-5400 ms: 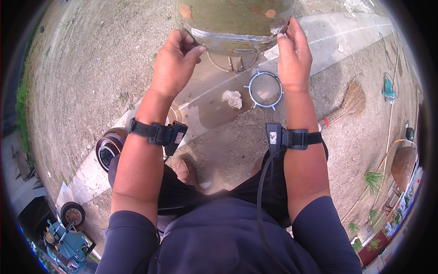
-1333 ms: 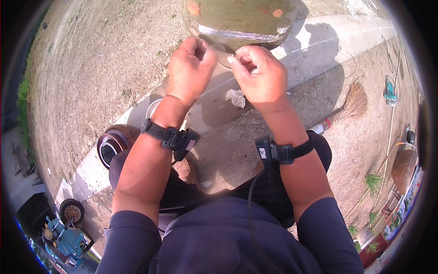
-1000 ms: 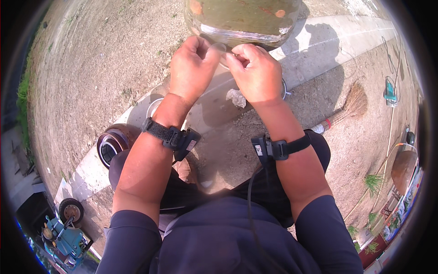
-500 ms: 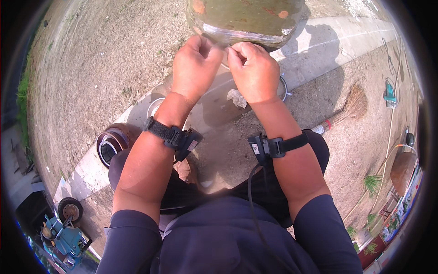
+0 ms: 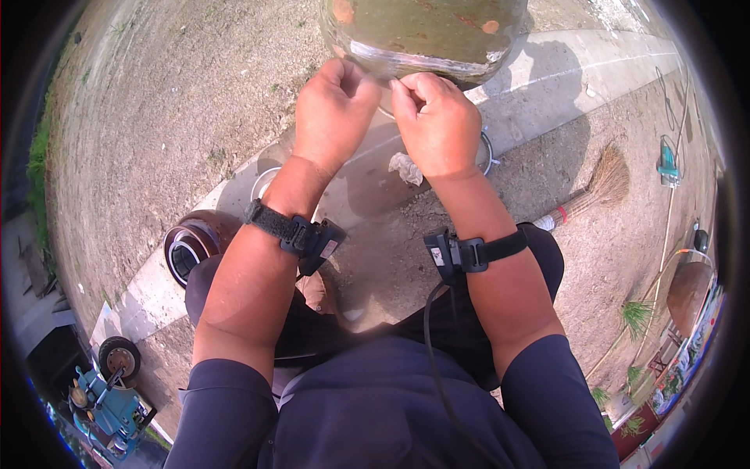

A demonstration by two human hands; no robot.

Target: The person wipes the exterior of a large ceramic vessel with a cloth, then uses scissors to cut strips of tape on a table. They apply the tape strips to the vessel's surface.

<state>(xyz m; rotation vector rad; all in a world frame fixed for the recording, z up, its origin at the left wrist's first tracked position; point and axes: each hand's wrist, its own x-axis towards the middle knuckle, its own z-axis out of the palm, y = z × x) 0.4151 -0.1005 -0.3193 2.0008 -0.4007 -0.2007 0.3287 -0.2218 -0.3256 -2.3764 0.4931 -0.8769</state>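
Note:
Just beyond my hands stands a large olive-brown rounded vessel (image 5: 426, 35) with orange-brown patches. A shiny whitish strip (image 5: 414, 60) runs across its near side, above the dark lower edge. My left hand (image 5: 334, 109) is closed, thumb and fingertips pinched together by the vessel's near left edge. Close to its right, my right hand (image 5: 439, 121) is pinched shut too, knuckles up, in front of the vessel. A thin something may lie between the two pinches, but the fingers hide it and I cannot make it out. Each wrist wears a strapped black device.
A crumpled pale scrap (image 5: 406, 168) lies below my right hand. At left are a dark brown round pot (image 5: 187, 250) and a blue machine (image 5: 105, 406) with a wheel (image 5: 119, 358). To the right lie a straw broom (image 5: 598, 187) and a teal tool (image 5: 668, 162) with a cord.
The whole view has shifted very slightly, with the vessel sitting a touch lower and to the right. Both hands keep nearly the same pinched pose and place.

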